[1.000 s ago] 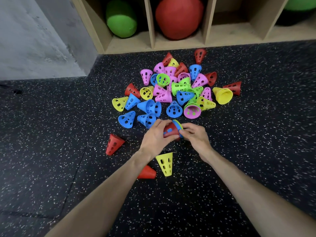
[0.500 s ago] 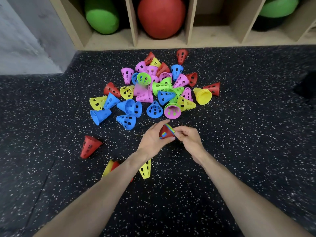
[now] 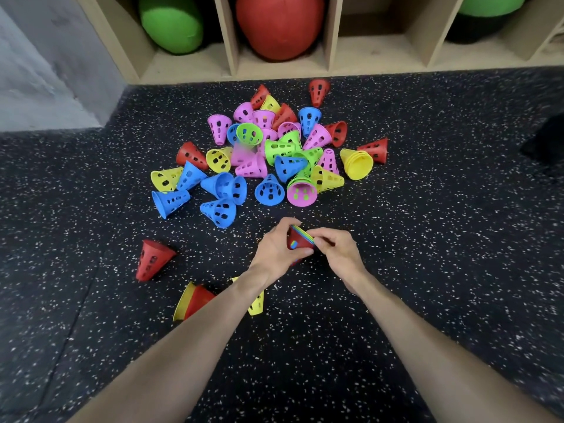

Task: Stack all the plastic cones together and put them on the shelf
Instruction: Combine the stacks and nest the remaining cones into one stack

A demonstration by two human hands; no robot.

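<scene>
Speckled black rubber flooring (image 3: 427, 270) stretches to a low wooden shelf (image 3: 331, 61) at the back, where a red ball (image 3: 279, 25) and green balls (image 3: 172, 22) are stored in the cubbies. Just above the floor, a small nested stack of cones (image 3: 300, 241) is held between both hands, seemingly so that its rims can be squared up before more are added. The left hand (image 3: 276, 250) is wrapped round the red outer cone, while the right hand (image 3: 338, 248) is pinching the layered rims, where blue, green and yellow edges are seen inside the red one. The stack is kept close to the pile of loose cones (image 3: 268, 154), probably so that each new piece can be reached quickly. The pile is made up of pink, blue, green, yellow and red perforated plastic cones, most tipped on their sides and some already nested in twos or threes. A lone red cone (image 3: 151, 259), a red-in-yellow pair (image 3: 190, 302) and a yellow cone (image 3: 256, 302) are left apart, nearer the person and partly hidden by the left forearm. Most of the job is judged to be ahead, and no cones are seen on the shelf.
</scene>
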